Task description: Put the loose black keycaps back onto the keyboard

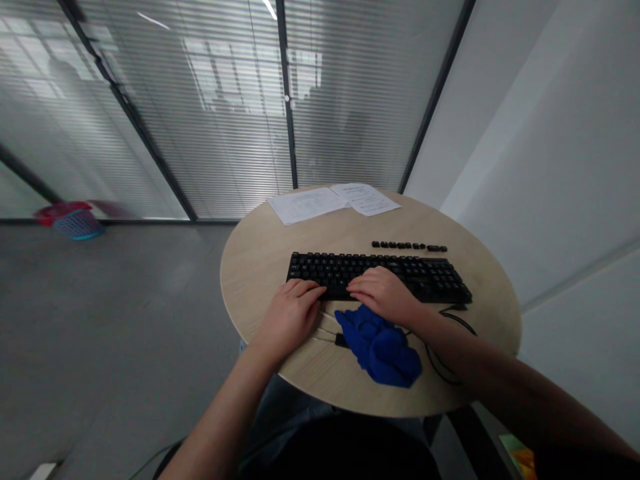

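Observation:
A black keyboard [320, 268] lies across the middle of the round wooden table. My left hand [295, 310] is bent over its front left edge, fingers pressed together and touching the lowest keys. On the front edge near the middle, my right hand [383, 292] has its fingers drawn together on the keyboard. A smooth dark strip shows between the two hands. Just below them is a crumpled blue cloth [383, 347]. Beside my left wrist a thin wire tool with a black handle [341, 341] sticks out from under the cloth. Both thumbs are mostly hidden.
Several loose black keycaps [407, 246] stand in a row behind the keyboard. Printed papers [310, 204] lie at the table's [250, 267] far edge. A black cable [457, 319] curls under my right forearm. A red and blue basket [77, 221] sits on the floor at left.

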The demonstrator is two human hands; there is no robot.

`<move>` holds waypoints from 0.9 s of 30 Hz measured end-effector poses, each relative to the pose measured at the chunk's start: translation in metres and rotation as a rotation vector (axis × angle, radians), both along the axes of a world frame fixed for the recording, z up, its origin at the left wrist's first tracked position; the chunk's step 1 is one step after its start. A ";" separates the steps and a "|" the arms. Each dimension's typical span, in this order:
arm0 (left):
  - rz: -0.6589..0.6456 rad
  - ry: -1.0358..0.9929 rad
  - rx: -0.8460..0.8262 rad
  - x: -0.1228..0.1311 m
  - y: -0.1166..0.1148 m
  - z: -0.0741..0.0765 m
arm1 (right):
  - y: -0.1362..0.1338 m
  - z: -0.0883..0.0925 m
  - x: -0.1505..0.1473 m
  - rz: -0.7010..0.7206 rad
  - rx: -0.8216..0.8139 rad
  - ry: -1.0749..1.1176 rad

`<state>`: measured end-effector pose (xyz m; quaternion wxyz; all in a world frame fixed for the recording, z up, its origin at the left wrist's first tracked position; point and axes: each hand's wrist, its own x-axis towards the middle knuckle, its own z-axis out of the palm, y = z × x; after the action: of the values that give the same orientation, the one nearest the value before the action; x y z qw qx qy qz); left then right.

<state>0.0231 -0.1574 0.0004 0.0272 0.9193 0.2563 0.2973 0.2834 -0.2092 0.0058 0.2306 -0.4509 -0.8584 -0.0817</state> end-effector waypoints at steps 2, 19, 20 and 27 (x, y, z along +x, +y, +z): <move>0.003 0.000 0.002 0.000 0.000 0.000 | 0.001 0.000 0.001 0.004 -0.016 0.010; 0.005 0.017 -0.013 0.000 0.001 0.001 | 0.002 0.007 0.009 0.060 -0.092 0.091; 0.007 0.021 -0.009 0.000 0.001 0.001 | 0.001 0.007 0.010 0.065 -0.106 0.095; 0.000 0.024 -0.004 0.000 -0.001 0.003 | 0.000 0.007 0.012 0.056 -0.137 0.106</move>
<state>0.0232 -0.1580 0.0032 0.0261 0.9227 0.2572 0.2858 0.2958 -0.2093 0.0129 0.2466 -0.4452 -0.8608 0.0079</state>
